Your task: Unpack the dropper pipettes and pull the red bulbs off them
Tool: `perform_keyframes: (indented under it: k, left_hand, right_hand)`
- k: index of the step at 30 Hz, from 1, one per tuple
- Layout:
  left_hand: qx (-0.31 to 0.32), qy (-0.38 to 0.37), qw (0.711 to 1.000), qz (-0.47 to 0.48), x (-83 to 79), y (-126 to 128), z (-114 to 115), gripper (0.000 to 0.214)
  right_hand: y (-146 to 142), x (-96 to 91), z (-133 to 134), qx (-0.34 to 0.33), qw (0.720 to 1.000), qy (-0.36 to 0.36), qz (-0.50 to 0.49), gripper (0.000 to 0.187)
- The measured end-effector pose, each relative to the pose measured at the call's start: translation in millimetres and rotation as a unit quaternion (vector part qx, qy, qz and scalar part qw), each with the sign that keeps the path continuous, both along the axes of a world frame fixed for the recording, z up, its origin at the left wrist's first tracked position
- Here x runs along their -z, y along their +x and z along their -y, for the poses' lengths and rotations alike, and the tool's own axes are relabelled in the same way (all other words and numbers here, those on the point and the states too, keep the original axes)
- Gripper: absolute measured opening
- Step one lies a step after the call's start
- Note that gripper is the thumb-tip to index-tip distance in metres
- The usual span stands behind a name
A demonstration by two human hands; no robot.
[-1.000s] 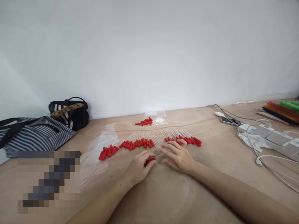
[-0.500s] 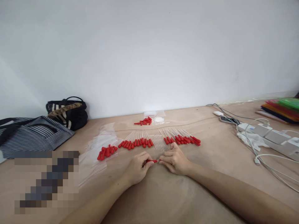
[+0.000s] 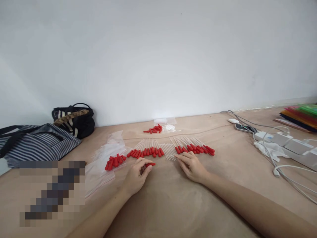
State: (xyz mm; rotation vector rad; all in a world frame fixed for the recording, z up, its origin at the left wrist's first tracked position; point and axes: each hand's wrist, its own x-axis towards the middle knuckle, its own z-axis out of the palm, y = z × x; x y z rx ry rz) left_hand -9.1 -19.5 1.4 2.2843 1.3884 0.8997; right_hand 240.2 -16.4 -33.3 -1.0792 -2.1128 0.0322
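Observation:
A red rubber dropper bulb (image 3: pixel 151 164) is pinched between the thumb and fingers of my left hand (image 3: pixel 137 175), its narrow end pointing right. My right hand (image 3: pixel 192 166) rests at the near right edge of a row of thin clear tubes (image 3: pixel 168 151), thumb and fingertips closed around a tube end. Left of that row lie assembled droppers (image 3: pixel 146 152), red bulbs toward me and tubes pointing away. More assembled droppers (image 3: pixel 198 148) fan out on the right, just beyond my right hand. Loose red bulbs (image 3: pixel 115 161) sit on plastic bags at the left.
Near the wall are another heap of red bulbs (image 3: pixel 155 129) and more clear tubes (image 3: pixel 168 127). Clear zip bags (image 3: pixel 112 142) spread at the left, beside a striped bag (image 3: pixel 42 145) and a black bag (image 3: pixel 84 122). Chargers and white cables (image 3: pixel 284 165) occupy the right side.
My hands have separated. The left has drawn left with the red bulb, where no tube now shows in its end. My right hand has moved forward to the tube row.

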Motion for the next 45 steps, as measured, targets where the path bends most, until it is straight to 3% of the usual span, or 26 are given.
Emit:
perform_keyframes:
  k: [5,8,12,15,18,20,22,26,29,37,45]
  left_hand:
    - [-0.147,0.098,0.984,-0.034,-14.5,-32.9,-19.9,0.027]
    - [-0.234,0.095,0.959,-0.13,-26.3,-63.1,-39.1,0.029]
    - [-0.27,0.046,0.92,-0.28,-36.1,-83.7,-60.0,0.02]
    - [-0.282,0.014,0.906,-0.316,-38.2,-82.5,-65.7,0.022]
    - [-0.289,0.089,0.908,-0.289,-33.8,-71.9,-57.3,0.022]
    - [-0.26,0.18,0.916,-0.248,-26.9,-59.7,-43.4,0.021]
    - [-0.177,0.227,0.934,-0.21,-17.6,-44.0,-25.7,0.019]
    - [-0.02,0.22,0.962,-0.162,-0.2,-13.2,3.3,0.015]
    - [0.042,0.174,0.973,-0.144,5.9,0.5,10.2,0.014]
    - [0.064,0.136,0.981,-0.124,7.5,9.6,5.5,0.012]
    - [0.066,0.127,0.983,-0.115,7.0,7.3,6.8,0.013]
  right_hand:
    - [4.0,-1.6,-7.7,0.081,0.996,0.004,-0.026,0.03]
    - [8.6,-6.0,-14.7,0.151,0.988,-0.015,-0.008,0.024]
    - [3.9,-16.3,-26.2,0.203,0.976,-0.074,0.015,0.021]
    - [-3.5,-24.3,-35.3,0.225,0.966,-0.129,0.024,0.02]
    - [-7.9,-29.0,-42.1,0.234,0.957,-0.167,0.038,0.02]
    - [-8.6,-29.6,-44.2,0.233,0.956,-0.174,0.043,0.019]
    - [-8.7,-29.0,-44.8,0.233,0.956,-0.175,0.043,0.019]
    - [-10.5,-26.7,-46.1,0.238,0.954,-0.175,0.045,0.021]
    - [-13.9,-25.5,-50.3,0.242,0.953,-0.177,0.047,0.021]
    - [-15.1,-27.0,-59.8,0.236,0.954,-0.183,0.044,0.02]
    - [-1.7,-43.2,-44.1,0.157,0.96,-0.193,0.13,0.017]
